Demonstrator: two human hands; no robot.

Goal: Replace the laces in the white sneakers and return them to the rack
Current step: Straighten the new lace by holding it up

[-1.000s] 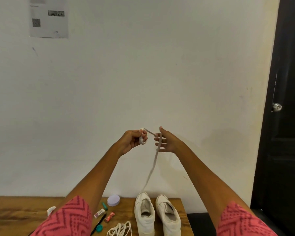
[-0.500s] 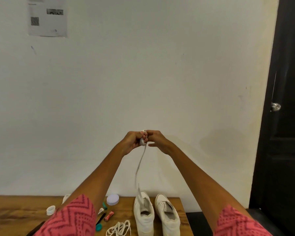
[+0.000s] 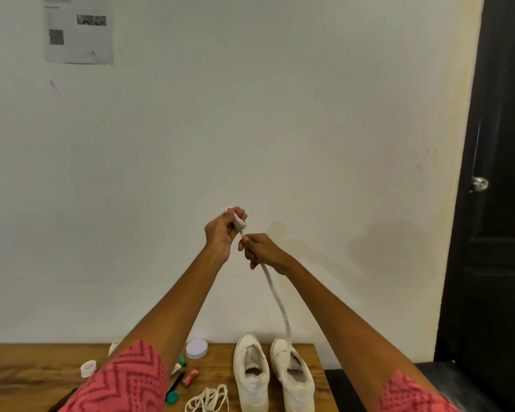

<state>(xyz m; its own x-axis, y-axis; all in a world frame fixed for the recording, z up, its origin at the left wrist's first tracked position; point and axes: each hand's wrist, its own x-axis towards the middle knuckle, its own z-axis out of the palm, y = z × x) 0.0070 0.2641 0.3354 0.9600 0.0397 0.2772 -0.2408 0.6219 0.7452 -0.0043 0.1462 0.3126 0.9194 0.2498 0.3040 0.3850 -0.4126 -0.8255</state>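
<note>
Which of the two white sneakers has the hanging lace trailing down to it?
The right-hand sneaker, nearer the table's right edge. The lace held by the right hand drops to its toe; the left-hand sneaker has none reaching it.

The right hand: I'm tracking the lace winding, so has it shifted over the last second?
Yes. The right hand has dropped lower and now grips the lace below the left hand, judged against the wall behind.

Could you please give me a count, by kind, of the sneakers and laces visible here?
White sneakers: 2 (left one, right one)
Laces: 2 (one wound and held between the hands, one bundled on the table)
Total: 4
</note>
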